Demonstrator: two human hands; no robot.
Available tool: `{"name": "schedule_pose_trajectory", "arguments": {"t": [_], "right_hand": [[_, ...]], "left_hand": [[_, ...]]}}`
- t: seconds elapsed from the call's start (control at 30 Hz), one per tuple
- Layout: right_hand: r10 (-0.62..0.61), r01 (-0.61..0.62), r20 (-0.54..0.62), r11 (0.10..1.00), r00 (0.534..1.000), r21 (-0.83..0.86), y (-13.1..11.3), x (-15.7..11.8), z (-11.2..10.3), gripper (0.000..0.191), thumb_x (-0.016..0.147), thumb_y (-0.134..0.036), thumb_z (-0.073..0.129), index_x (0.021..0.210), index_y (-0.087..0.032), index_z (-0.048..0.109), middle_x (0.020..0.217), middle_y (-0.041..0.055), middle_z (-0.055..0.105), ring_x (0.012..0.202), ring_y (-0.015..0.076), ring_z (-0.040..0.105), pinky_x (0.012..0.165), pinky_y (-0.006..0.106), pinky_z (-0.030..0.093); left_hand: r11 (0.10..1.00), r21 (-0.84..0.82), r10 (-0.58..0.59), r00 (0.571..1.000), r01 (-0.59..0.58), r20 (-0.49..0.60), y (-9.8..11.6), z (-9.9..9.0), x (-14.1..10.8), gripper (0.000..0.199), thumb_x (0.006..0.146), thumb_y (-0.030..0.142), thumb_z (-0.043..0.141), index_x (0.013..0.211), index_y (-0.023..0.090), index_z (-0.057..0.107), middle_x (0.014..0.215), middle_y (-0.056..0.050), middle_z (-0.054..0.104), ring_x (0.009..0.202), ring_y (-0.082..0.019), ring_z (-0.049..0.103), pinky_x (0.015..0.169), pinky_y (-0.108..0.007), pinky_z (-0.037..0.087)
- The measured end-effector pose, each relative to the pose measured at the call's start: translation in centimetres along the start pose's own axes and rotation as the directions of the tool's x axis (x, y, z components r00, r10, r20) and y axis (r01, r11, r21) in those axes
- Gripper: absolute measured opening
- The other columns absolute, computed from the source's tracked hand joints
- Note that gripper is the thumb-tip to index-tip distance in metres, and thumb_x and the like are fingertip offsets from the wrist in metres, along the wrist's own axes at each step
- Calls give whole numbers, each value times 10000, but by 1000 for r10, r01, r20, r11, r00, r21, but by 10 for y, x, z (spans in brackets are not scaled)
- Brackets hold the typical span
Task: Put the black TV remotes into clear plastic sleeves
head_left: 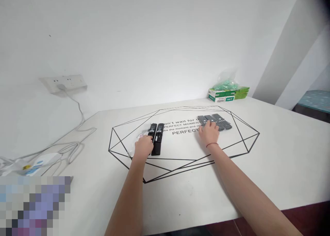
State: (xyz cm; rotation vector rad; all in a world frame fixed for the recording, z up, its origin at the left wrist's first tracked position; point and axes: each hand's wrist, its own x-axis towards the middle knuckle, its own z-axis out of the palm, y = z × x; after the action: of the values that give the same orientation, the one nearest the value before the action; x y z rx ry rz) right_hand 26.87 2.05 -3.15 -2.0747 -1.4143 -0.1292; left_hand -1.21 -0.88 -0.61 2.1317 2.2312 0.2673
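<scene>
Two black remote controls lie side by side on the white table, backs up, with what look like open battery compartments. My left hand [143, 147] is closed at the lower end of the left remote control [152, 127], covering part of it. Beside that, the right one of the pair [158, 139] lies untouched. Several dark remote controls [219, 119] lie in a row, buttons up, further right. My right hand [209, 133], with a red cord at the wrist, has its bent fingers on the near ends of the leftmost ones. Clear plastic wrapping [132, 147] shows left of my left hand.
Green and white boxes [221, 94] stand at the back right, with a clear bag of green things [227, 82] on top. Cables [73, 146] run along the left side from a wall socket [64, 83]. Black lines and lettering [185, 132] mark the tabletop.
</scene>
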Motion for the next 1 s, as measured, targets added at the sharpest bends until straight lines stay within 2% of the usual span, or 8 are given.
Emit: {"name": "schedule_pose_trajectory", "arguments": {"t": [0.13,0.3,0.5,0.57,0.7,0.83,0.9,1.0], "right_hand": [[46,-50,97,998,994,39,26,12,1,299,813,-277,461,991,-91,611,1121,241,471,1092,377,410,820,464,373],[-7,-31,173,976,985,217,19,9,0,204,702,-196,543,889,-123,580,1026,206,529,1063,338,448,885,470,348],[-4,-145,351,906,936,396,2,-7,-8,481,688,-425,613,1053,-166,435,850,95,611,702,202,576,606,330,473],[-6,-251,452,825,892,507,-10,-17,-11,561,690,-481,623,1103,-185,385,798,66,623,631,183,569,531,309,465],[-98,-542,642,449,760,710,-36,-39,-20,734,643,-454,717,1196,-223,294,921,69,638,731,176,614,550,281,485],[-338,-605,652,245,679,757,-54,-57,-28,696,642,-380,753,1176,-235,331,971,56,644,826,174,647,684,291,521],[-439,-594,616,207,654,777,-60,-64,-29,606,631,-343,766,1099,-227,399,921,32,643,773,167,656,707,312,533],[-492,-529,559,216,667,821,-65,-71,-28,503,606,-315,782,987,-214,470,812,-9,617,676,143,634,678,328,548]], "left_hand": [[999,-39,10,994,-14,-106,6,-3,-5,432,866,159,262,1139,247,585,1222,-93,570,1123,-279,473,865,-501,377],[995,-92,24,989,-38,-146,15,-9,-8,419,877,181,256,1115,256,593,1214,-82,579,1079,-265,492,859,-484,368],[980,-163,89,982,-116,-164,27,-5,-6,373,876,224,300,1067,258,620,1186,-62,605,1065,-246,511,887,-433,356],[974,-180,109,980,-139,-169,33,-3,-6,348,876,246,328,1054,256,626,1167,-59,619,1059,-239,518,888,-407,357],[931,-309,151,975,-195,-160,45,1,-12,315,882,345,374,1013,238,640,1097,-54,652,1054,-233,534,882,-355,373],[663,-704,263,960,-252,-96,57,3,-17,474,907,494,263,983,197,625,995,-44,674,956,-187,588,833,-284,429],[464,-864,259,962,-197,-81,62,6,-16,488,897,522,279,1011,173,601,1016,-61,666,954,-185,595,824,-283,450],[173,-976,193,977,-128,-94,65,10,-12,399,842,470,473,1069,150,548,1100,-100,637,999,-200,594,839,-304,466]]}}
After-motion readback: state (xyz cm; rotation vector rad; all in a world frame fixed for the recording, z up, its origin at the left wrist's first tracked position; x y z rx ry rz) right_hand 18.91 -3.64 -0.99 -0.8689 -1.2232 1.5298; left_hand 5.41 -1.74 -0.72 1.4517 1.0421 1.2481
